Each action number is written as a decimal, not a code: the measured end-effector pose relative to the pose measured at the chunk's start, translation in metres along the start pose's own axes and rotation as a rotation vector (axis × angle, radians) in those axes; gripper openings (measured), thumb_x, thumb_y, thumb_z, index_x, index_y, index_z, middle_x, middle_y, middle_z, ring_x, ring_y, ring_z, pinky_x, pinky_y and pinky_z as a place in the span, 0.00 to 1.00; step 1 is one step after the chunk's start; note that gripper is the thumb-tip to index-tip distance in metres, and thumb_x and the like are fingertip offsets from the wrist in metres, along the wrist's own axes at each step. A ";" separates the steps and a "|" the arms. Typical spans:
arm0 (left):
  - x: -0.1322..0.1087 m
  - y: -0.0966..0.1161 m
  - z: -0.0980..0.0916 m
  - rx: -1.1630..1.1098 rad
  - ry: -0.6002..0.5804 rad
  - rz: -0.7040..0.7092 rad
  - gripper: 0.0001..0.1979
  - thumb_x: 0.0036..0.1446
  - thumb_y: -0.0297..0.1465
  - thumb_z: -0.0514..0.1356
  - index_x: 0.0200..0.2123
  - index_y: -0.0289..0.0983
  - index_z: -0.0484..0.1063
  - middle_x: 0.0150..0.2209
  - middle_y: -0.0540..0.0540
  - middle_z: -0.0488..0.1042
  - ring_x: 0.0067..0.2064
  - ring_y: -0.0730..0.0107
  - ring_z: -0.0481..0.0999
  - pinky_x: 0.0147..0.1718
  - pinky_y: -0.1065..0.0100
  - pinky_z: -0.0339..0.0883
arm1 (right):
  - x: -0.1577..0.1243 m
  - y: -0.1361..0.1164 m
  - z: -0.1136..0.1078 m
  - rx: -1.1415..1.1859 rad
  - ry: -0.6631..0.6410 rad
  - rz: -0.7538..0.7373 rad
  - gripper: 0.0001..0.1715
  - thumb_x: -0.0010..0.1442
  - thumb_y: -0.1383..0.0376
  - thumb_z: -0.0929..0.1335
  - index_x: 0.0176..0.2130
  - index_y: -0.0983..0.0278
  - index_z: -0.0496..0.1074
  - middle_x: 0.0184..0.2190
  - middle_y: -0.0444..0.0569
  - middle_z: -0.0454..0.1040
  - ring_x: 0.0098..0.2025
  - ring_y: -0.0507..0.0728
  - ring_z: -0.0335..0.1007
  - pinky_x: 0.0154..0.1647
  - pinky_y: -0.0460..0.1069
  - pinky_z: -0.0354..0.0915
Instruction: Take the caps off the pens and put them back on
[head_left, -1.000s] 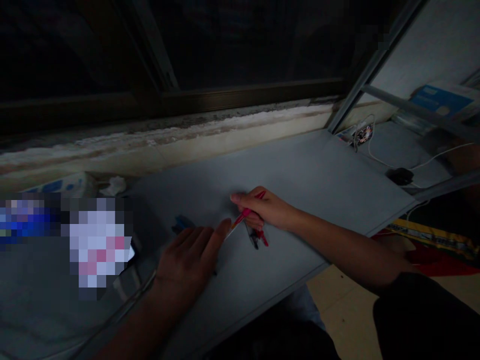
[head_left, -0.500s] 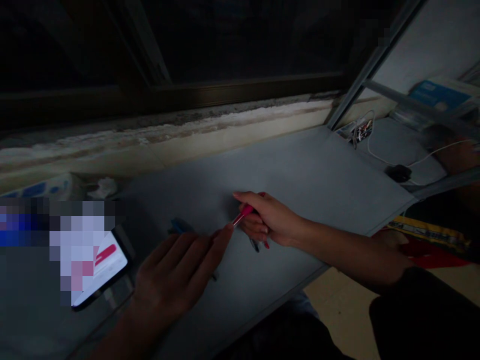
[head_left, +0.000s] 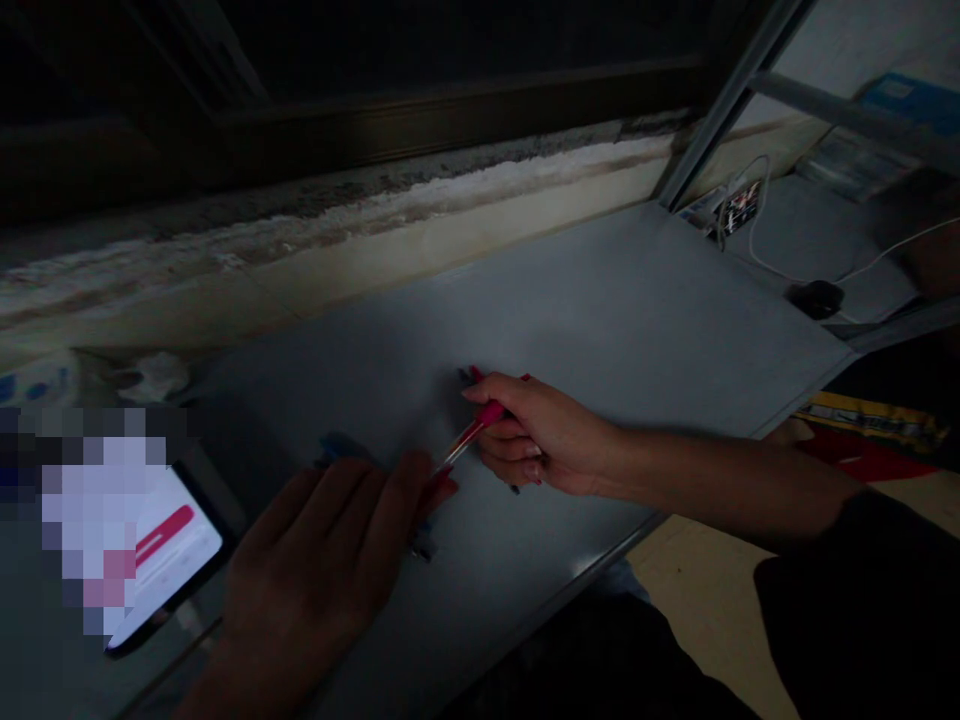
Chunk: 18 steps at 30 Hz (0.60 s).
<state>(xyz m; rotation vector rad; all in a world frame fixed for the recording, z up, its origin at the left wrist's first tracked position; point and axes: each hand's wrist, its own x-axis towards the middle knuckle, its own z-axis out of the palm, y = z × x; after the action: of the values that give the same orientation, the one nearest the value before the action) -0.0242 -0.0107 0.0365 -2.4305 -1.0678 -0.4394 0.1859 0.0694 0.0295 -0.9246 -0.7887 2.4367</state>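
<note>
My right hand (head_left: 536, 430) is closed around the pink-red end of a slim pen (head_left: 469, 437). Its clear, shiny barrel slants down to the left, where the fingers of my left hand (head_left: 322, 560) pinch the far end. A bit of red shows by the left fingertips, too dim to make out. Just beyond my right thumb, dark and red tips (head_left: 471, 374) poke out, and another dark tip shows below those fingers. Blue pen-like items (head_left: 337, 446) lie on the table, partly covered by my left hand.
A lit phone (head_left: 172, 540), partly pixelated, lies at the left by crumpled white tissue (head_left: 157, 377). The grey table (head_left: 600, 280) runs along a wall ledge under a dark window. Cables and a black plug (head_left: 816, 298) lie beyond a metal post (head_left: 731, 110) at the right.
My left hand has shifted down and left along the pen, baring more of its clear barrel. My right hand keeps its grip. The camera view has also shifted slightly.
</note>
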 end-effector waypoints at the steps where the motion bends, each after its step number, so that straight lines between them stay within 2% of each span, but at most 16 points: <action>1: 0.001 0.001 -0.001 -0.015 -0.037 -0.015 0.08 0.73 0.31 0.58 0.45 0.32 0.75 0.28 0.47 0.74 0.33 0.60 0.76 0.33 0.60 0.66 | -0.001 0.002 0.001 -0.011 0.018 -0.038 0.34 0.72 0.60 0.60 0.15 0.58 0.50 0.08 0.36 0.48 0.10 0.46 0.44 0.11 0.44 0.45; 4: 0.003 0.003 -0.002 -0.077 -0.018 -0.021 0.13 0.75 0.31 0.54 0.37 0.37 0.73 0.24 0.49 0.72 0.28 0.61 0.72 0.30 0.59 0.63 | -0.004 0.006 0.005 -0.108 0.059 -0.202 0.33 0.70 0.60 0.62 0.16 0.59 0.51 0.09 0.35 0.49 0.11 0.46 0.46 0.13 0.44 0.47; 8: 0.004 0.005 0.003 -0.259 0.010 -0.094 0.21 0.77 0.30 0.48 0.29 0.40 0.68 0.24 0.50 0.73 0.25 0.67 0.71 0.28 0.62 0.63 | -0.009 0.004 0.003 -0.395 0.040 -0.430 0.33 0.71 0.58 0.64 0.16 0.60 0.56 0.10 0.37 0.54 0.13 0.46 0.51 0.15 0.44 0.51; 13: -0.005 0.003 0.018 -0.427 -0.007 -0.279 0.21 0.77 0.34 0.46 0.32 0.39 0.70 0.24 0.51 0.71 0.24 0.71 0.71 0.25 0.68 0.64 | -0.011 -0.011 -0.008 -0.737 -0.100 -0.521 0.28 0.69 0.53 0.69 0.23 0.63 0.64 0.17 0.39 0.64 0.19 0.46 0.57 0.20 0.44 0.55; 16: -0.009 0.000 0.025 -0.561 -0.080 -0.330 0.21 0.76 0.33 0.45 0.33 0.39 0.72 0.26 0.51 0.73 0.24 0.71 0.73 0.27 0.69 0.67 | -0.007 -0.027 -0.014 -0.813 -0.214 -0.566 0.21 0.64 0.57 0.74 0.27 0.63 0.64 0.21 0.37 0.63 0.23 0.46 0.57 0.24 0.43 0.56; 18: -0.010 -0.004 0.028 -0.617 -0.092 -0.387 0.21 0.76 0.34 0.45 0.33 0.39 0.72 0.27 0.51 0.74 0.25 0.70 0.74 0.29 0.69 0.69 | -0.003 -0.039 -0.017 -0.877 -0.268 -0.558 0.17 0.58 0.62 0.77 0.34 0.64 0.67 0.27 0.38 0.69 0.28 0.47 0.63 0.30 0.43 0.61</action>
<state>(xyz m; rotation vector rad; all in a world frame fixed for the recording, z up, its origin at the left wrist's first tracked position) -0.0308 -0.0004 0.0091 -2.7736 -1.6497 -0.9026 0.2073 0.1035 0.0454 -0.5082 -1.9849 1.7032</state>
